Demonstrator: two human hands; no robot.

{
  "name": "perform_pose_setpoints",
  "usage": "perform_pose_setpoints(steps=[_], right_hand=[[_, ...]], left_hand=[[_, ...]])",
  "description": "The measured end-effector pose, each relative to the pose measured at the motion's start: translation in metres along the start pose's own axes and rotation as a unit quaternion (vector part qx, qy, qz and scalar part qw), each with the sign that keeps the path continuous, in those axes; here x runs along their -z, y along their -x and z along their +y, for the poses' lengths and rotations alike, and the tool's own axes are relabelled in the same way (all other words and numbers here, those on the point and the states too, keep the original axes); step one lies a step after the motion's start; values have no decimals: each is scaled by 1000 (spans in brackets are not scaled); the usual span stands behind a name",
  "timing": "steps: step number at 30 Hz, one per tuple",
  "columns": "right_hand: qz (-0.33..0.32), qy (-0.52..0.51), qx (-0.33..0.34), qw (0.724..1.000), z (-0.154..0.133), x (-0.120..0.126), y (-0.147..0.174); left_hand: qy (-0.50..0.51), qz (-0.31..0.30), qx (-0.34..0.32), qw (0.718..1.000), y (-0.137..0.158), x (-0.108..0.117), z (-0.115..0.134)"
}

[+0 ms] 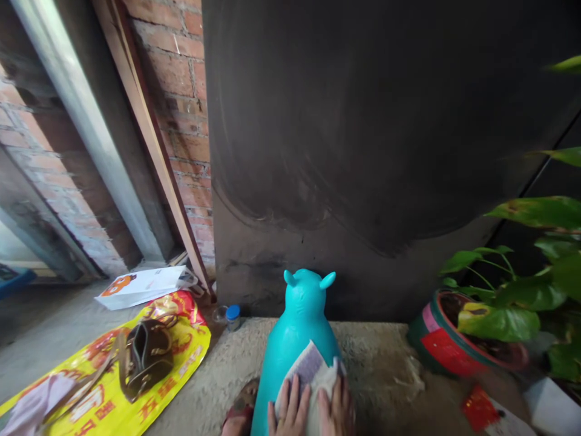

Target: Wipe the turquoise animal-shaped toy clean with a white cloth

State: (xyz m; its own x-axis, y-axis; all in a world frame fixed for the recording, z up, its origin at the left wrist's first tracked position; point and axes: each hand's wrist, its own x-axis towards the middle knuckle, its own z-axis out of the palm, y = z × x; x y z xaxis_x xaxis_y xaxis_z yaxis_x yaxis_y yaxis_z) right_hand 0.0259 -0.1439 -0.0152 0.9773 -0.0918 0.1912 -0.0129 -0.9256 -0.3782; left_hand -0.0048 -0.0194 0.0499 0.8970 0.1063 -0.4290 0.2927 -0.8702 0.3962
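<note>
At bottom centre I see left hand (289, 412) and right hand (334, 410), fingers flat and spread, pressing folded grey-white cloth (313, 372) against back of turquoise inflatable animal-shaped hopper toy (297, 330). Toy stands upright on concrete floor (381, 363), before dark metal panel (385, 151), potted green plant (499, 309) at right.

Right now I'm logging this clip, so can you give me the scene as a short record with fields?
left hand: flat on a cloth, fingers spread
right hand: flat on the same cloth
cloth: draped over the back of a teal toy animal
left of toy: brown bag on a yellow plastic sheet, small blue-capped jar
right of toy: potted plant
behind: dark panel, brick wall
</note>
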Motion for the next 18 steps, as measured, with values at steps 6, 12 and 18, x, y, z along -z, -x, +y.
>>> perform_pose_setpoints(steps=[6,12,18], right_hand=[[-85,-30,5,996,-29,-2,-77],[-87,-45,-40,994,-43,9,-70],[-17,-17,12,1000,-9,-6,15]], left_hand=[[-29,1,10,1000,-35,26,-1],[-27,30,23,999,-34,30,0],[-51,17,75,996,-1,1,-20]])
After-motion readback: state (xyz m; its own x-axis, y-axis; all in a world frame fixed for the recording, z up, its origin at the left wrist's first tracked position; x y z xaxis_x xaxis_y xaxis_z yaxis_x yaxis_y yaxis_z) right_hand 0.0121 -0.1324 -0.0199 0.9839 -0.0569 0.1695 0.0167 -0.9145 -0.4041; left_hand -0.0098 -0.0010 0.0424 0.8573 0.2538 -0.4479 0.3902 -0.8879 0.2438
